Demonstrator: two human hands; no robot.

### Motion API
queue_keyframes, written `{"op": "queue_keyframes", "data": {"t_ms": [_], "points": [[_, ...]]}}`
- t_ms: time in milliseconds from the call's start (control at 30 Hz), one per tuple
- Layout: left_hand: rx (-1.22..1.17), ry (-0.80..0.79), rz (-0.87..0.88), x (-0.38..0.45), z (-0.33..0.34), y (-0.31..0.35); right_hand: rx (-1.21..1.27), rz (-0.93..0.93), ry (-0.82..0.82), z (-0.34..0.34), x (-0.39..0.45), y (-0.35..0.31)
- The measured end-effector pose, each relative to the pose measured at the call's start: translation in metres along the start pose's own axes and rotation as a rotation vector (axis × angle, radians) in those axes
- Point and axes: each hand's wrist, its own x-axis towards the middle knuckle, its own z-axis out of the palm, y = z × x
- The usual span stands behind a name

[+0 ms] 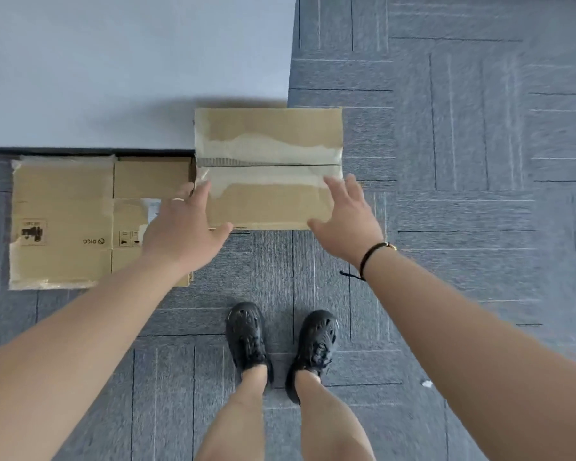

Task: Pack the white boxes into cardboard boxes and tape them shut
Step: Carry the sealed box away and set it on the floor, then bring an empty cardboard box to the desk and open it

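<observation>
We note our own feet in black shoes (281, 347) on the grey carpet floor (463, 194). Both arms reach forward and down.

Left hand (183, 227): fingers spread and relaxed, grasping nothing, at the near-left corner of the cardboard box (268, 168). A ring shows on one finger. Right hand (345, 221): likewise released, fingers splayed at the near-right corner, a black bracelet (368, 257) on the wrist. Whether either hand actually touches the box we cannot tell.

The cardboard box stands on the floor just ahead of our feet, flaps closed. Its centre seam shows torn tape remnants and appears unsealed. No white boxes are visible; contents cannot be confirmed.

In our judgement, the step is taking hold of this box. We recommend gripping opposite side walls low and evenly, thumbs kept off the seam, and lifting level so the flaps stay shut.

Left of it, flattened cardboard (64, 221) lies on the floor. Beyond, a pale surface (130, 68) overhangs.
</observation>
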Motion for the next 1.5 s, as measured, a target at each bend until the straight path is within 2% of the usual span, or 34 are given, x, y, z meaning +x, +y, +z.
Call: {"op": "queue_keyframes", "data": {"t_ms": [133,300,467,600,767,967,1167,1333,1500], "points": [[0.052,-0.148,0.038,-0.068,-0.073,0.033,-0.258,-0.075,0.003,-0.060,-0.087,-0.026],[0.193,-0.183,0.167,-0.175,-0.169,0.093,-0.201,-0.087,0.007,-0.140,-0.224,-0.043],[0.221,-0.121,0.309,-0.238,-0.250,0.152,-0.132,-0.057,0.146,-0.208,-0.333,-0.038],[0.371,-0.012,0.520,-0.274,-0.295,0.211,-0.096,0.037,0.300,-0.242,-0.399,-0.027],[0.446,-0.060,0.826,-0.322,-0.320,0.266,-0.081,0.177,0.373,-0.249,-0.499,-0.017],[0.384,-0.298,1.220,-0.403,-0.308,0.322,0.264,0.612,0.624,-0.198,-0.644,-0.029],[0.504,-0.260,1.666,-0.550,-0.260,0.341,0.446,0.984,0.852,-0.114,-0.782,-0.057],[0.639,-0.322,1.922,-0.690,-0.198,0.293,0.614,1.270,1.026,-0.014,-0.894,-0.098],[0.677,-0.505,2.134,-0.843,-0.119,0.192,0.765,1.519,1.152,0.112,-1.007,-0.151]]}}
